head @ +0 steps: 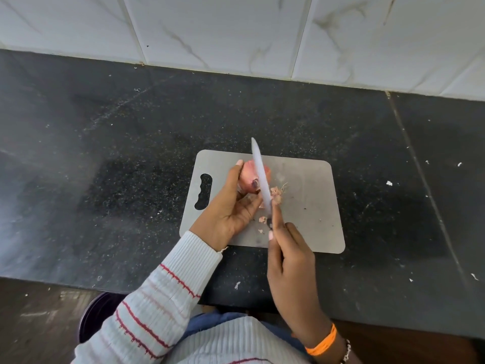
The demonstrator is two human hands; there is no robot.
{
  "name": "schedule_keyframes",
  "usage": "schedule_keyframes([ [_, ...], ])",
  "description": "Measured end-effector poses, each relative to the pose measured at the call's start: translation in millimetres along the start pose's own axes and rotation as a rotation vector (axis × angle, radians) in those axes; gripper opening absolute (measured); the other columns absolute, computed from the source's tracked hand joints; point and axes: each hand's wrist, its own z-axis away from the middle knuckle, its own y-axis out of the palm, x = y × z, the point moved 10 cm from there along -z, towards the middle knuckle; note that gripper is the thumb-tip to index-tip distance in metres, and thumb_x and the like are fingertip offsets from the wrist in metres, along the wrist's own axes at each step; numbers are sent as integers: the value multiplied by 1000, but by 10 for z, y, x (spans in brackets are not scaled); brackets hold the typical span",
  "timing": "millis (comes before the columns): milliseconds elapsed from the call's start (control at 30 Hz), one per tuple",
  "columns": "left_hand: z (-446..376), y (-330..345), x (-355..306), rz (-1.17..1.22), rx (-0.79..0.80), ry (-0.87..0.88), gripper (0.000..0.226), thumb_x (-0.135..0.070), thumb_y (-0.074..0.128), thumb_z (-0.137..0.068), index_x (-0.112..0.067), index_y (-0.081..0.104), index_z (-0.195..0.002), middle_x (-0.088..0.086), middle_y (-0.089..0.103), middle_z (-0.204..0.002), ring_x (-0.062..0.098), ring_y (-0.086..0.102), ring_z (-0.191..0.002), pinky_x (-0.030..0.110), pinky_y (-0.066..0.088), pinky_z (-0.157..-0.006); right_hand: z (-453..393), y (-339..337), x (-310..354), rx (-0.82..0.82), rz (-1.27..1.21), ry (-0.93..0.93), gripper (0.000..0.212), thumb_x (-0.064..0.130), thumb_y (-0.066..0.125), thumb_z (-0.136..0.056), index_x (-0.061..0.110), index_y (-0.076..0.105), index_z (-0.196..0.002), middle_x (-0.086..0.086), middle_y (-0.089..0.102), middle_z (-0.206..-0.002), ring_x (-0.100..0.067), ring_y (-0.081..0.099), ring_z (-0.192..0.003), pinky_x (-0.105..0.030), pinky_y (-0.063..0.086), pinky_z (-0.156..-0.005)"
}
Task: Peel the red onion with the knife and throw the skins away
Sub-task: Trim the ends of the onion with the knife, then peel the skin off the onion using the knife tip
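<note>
My left hand (pixel 231 206) grips the red onion (pixel 249 177) just above the grey cutting board (pixel 309 206), fingers curled round its left and lower side. In my right hand (pixel 286 256) is the knife (pixel 261 177), held by the handle with the forefinger along the blade's base. The pale blade points away from me and lies across the onion's right side. Small scraps of pink skin (pixel 275 193) and a root tuft lie on the board beside the blade.
The board lies on a black speckled counter (pixel 105 153) below a white tiled wall (pixel 236 30). A dark round bin (pixel 97 316) stands on the floor at lower left, partly behind my left sleeve. White flecks dot the counter.
</note>
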Motion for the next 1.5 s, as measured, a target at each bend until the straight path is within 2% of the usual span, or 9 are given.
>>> schedule_keyframes([
  [167, -39, -54, -99, -116, 1, 101, 48, -33, 74, -75, -2, 61, -109, 15, 66, -97, 22, 67, -85, 28, 60, -67, -248, -224, -276, -69, 73, 78, 49, 7, 42, -93, 15, 36, -142, -1, 48, -86, -7, 45, -71, -13, 40, -63],
  [300, -7, -38, -83, -189, 34, 121, 26, -29, 67, -81, -7, 61, -94, 9, 73, -74, 19, 71, -73, 27, 59, -71, -406, -115, -729, 8, 302, 176, 46, 2, 46, -91, 7, 43, -136, -13, 53, -97, -29, 56, -76, -36, 46, -63],
  [500, 7, 11, -74, -396, 95, 171, 26, -33, 57, -89, -8, 63, -92, 7, 73, -77, 13, 71, -74, 24, 58, -73, -503, -7, -970, 56, 384, 222, 39, 5, 56, -87, 5, 55, -126, -16, 53, -107, -34, 44, -96, -40, 42, -84],
  [667, 22, 62, -74, -633, 140, 239, 40, -37, 46, -94, -4, 61, -110, 17, 68, -107, 22, 66, -98, 29, 53, -90, -661, -18, -567, 66, -123, 117, 39, 25, 63, -85, 17, 57, -124, -1, 52, -119, -14, 48, -113, -19, 39, -92],
  [767, 58, 142, -42, -730, 190, 277, 41, -39, 40, -96, -8, 55, -119, 17, 65, -114, 25, 64, -105, 33, 51, -92, -691, 94, -403, 126, -258, 84, 45, 16, 70, -80, 15, 56, -123, 0, 57, -117, -5, 52, -110, -14, 42, -92],
  [900, 134, 243, -107, -823, 216, 473, 29, -33, 45, -95, -13, 52, -115, 15, 61, -116, 28, 62, -108, 42, 51, -91, -692, 46, -339, 77, -272, 47, 44, 5, 73, -75, 12, 60, -117, -1, 60, -111, -5, 55, -105, -13, 44, -88],
  [1067, 239, 370, -209, -894, 183, 711, 21, -21, 41, -98, -6, 55, -103, 10, 60, -97, 17, 60, -93, 33, 52, -83, -653, -26, -336, -9, -299, 34, 42, 4, 76, -70, 13, 63, -109, 1, 60, -103, -9, 58, -98, -21, 50, -81],
  [1300, 185, 325, -243, -836, 142, 672, 34, -14, 30, -100, -13, 62, -86, 4, 65, -85, 23, 64, -88, 42, 52, -85, -545, 1, -362, 11, -365, 10, 46, 2, 79, -66, 13, 63, -107, -5, 56, -106, -15, 57, -105, -31, 55, -83],
  [1500, 116, 246, -253, -807, 102, 629, 42, -25, 34, -101, 4, 65, -99, 25, 68, -97, 33, 67, -91, 43, 55, -80, -531, 71, -483, 120, -672, 122, 47, -5, 74, -71, 18, 58, -108, -11, 53, -116, -19, 55, -116, -27, 51, -89],
])
